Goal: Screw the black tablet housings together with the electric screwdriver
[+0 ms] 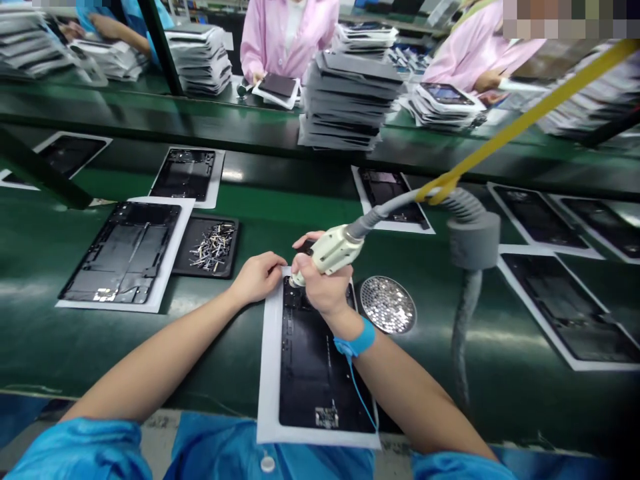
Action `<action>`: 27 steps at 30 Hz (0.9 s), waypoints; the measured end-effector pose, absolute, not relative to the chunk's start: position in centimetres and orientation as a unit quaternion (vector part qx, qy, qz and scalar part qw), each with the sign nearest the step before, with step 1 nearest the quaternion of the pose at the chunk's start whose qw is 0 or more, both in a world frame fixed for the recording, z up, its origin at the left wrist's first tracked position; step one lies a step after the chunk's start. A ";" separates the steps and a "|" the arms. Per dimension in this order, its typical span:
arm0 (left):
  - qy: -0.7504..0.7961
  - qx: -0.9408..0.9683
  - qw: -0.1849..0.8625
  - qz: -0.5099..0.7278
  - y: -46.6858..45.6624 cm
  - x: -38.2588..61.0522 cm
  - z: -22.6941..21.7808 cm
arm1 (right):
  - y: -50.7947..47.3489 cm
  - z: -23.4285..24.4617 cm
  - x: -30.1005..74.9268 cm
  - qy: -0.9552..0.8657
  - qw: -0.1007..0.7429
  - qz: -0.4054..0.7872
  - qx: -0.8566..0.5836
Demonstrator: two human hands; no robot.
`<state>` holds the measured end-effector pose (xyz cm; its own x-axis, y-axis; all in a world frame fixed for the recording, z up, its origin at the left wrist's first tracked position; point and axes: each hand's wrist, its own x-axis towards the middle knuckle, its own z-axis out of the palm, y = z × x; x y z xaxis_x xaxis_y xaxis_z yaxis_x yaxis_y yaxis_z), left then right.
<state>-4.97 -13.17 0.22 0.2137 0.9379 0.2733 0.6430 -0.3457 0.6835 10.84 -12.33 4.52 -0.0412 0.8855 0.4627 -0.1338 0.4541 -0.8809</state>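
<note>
A black tablet housing (313, 360) lies on a white sheet (270, 373) in front of me, its top end away from me. My right hand (325, 283) is wrapped round a cream handheld tool (336, 250) with a grey cable, its tip down at the housing's top left area. A blue strap circles that wrist. Closed fingers of my left hand (260, 275) rest at the sheet's top left corner; their exact hold is partly hidden. Right of the housing sits a round metal dish (388, 305) with many small shiny pieces.
Beside another tablet housing (125, 257) is a black tray (233, 250) of small parts. More housings on white sheets line the green bench (220, 360). A yellow strap (530, 120) suspends the cable (467, 333). Co-workers sit opposite, behind tall stacks (350, 100).
</note>
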 end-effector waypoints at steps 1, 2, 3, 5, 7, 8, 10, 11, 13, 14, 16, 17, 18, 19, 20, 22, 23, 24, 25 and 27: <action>0.529 0.745 0.221 0.342 -13.2 -4.9 0.3 | -12.2 4.2 10.5 -0.592 0.611 0.418 -0.319; 0.529 0.743 0.224 0.344 -13.2 -4.8 0.3 | -12.1 3.9 10.3 -0.592 0.608 0.421 -0.319; 0.530 0.741 0.225 0.346 -13.2 -4.7 0.4 | -12.0 3.7 10.2 -0.592 0.608 0.422 -0.318; 0.532 0.739 0.227 0.346 -13.2 -4.5 0.5 | -11.9 3.4 10.1 -0.590 0.614 0.422 -0.312; 0.534 0.736 0.231 0.346 -13.2 -4.4 0.6 | -11.9 3.4 10.0 -0.587 0.620 0.423 -0.304; 0.535 0.735 0.233 0.345 -13.2 -4.4 0.6 | -11.8 3.4 10.0 -0.587 0.620 0.424 -0.303; 0.537 0.733 0.237 0.343 -13.2 -4.4 0.6 | -11.8 3.4 9.9 -0.590 0.614 0.426 -0.306; 0.538 0.733 0.238 0.342 -13.2 -4.4 0.6 | -11.8 3.3 9.9 -0.592 0.611 0.425 -0.308; 0.540 0.733 0.239 0.338 -13.2 -4.4 0.6 | -11.7 3.1 9.8 -0.592 0.611 0.424 -0.311; 0.541 0.733 0.239 0.336 -13.2 -4.4 0.6 | -11.6 3.0 9.8 -0.590 0.612 0.424 -0.312; 0.546 0.731 0.239 0.333 -13.1 -4.4 0.7 | -11.5 2.6 9.8 -0.586 0.612 0.429 -0.313; 0.548 0.730 0.240 0.331 -13.1 -4.4 0.7 | -11.5 2.4 9.7 -0.584 0.611 0.433 -0.313; 0.550 0.729 0.241 0.329 -13.1 -4.4 0.7 | -11.5 2.2 9.6 -0.583 0.609 0.437 -0.313; 0.551 0.729 0.242 0.327 -13.1 -4.4 0.7 | -11.5 2.1 9.5 -0.582 0.608 0.441 -0.311; 0.551 0.729 0.244 0.324 -13.1 -4.4 0.7 | -11.5 2.0 9.4 -0.581 0.607 0.446 -0.308; 0.547 0.732 0.249 0.323 -13.0 -4.6 0.7 | -11.5 2.3 9.3 -0.581 0.604 0.454 -0.302; 0.545 0.733 0.249 0.323 -13.0 -4.7 0.6 | -11.5 2.6 9.4 -0.581 0.602 0.458 -0.300; 0.544 0.734 0.248 0.323 -13.0 -4.9 0.6 | -11.5 3.0 9.7 -0.579 0.603 0.460 -0.300; 0.544 0.735 0.245 0.323 -13.1 -5.0 0.5 | -11.5 3.6 10.2 -0.575 0.606 0.459 -0.302; 0.545 0.739 0.230 0.323 -13.1 -5.3 0.3 | -11.7 4.9 12.0 -0.559 0.628 0.445 -0.308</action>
